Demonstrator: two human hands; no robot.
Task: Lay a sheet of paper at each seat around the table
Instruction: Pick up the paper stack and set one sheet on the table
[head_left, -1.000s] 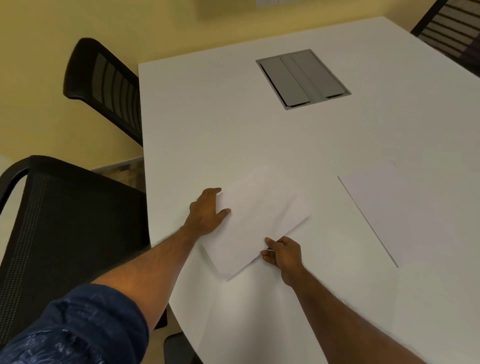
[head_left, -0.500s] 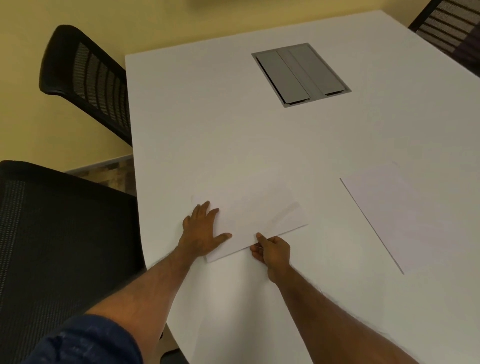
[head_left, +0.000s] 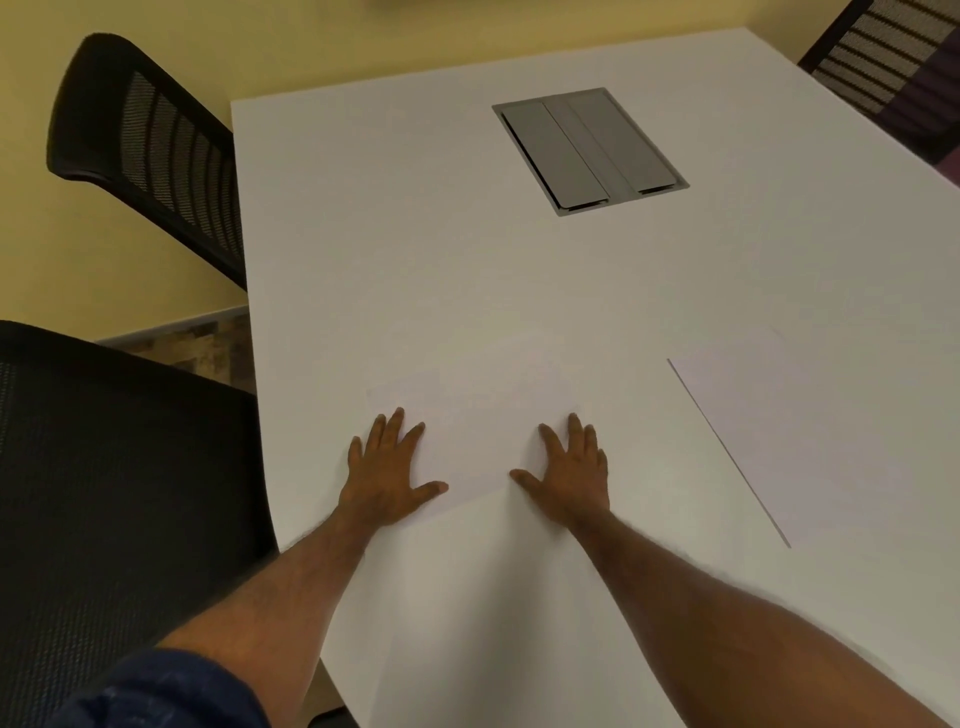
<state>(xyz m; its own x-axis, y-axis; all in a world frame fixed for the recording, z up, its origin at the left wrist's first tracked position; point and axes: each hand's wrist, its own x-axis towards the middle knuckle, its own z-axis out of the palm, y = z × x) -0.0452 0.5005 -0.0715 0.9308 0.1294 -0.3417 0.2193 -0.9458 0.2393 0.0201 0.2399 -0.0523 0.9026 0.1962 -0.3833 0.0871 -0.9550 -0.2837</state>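
At far left a black mesh chair (head_left: 104, 493) stands close against the white surface (head_left: 415, 234); behind it a second chair (head_left: 150, 150) sits at the same edge, with yellow wall beyond; a blue sleeve (head_left: 156, 691) shows at the bottom corner. The left hand (head_left: 387, 475) lies palm down on the near left part of a sheet (head_left: 483, 415), fingers (head_left: 395, 428) spread wide and flat, gripping nothing; the sheet lies flat near the surface's left edge, in front of the near chair, its outline faint against the white. The right hand (head_left: 569, 475) presses the sheet's near right corner, fingers spread wide as well, thumb pointing inward; whether the whole palm rests on paper cannot be told. Farther up, a grey cable hatch (head_left: 589, 150) is set into the middle of the surface. To the right a second sheet (head_left: 779, 431) lies flat, well apart from the first; at the top right corner part of a third chair (head_left: 893, 67) shows.
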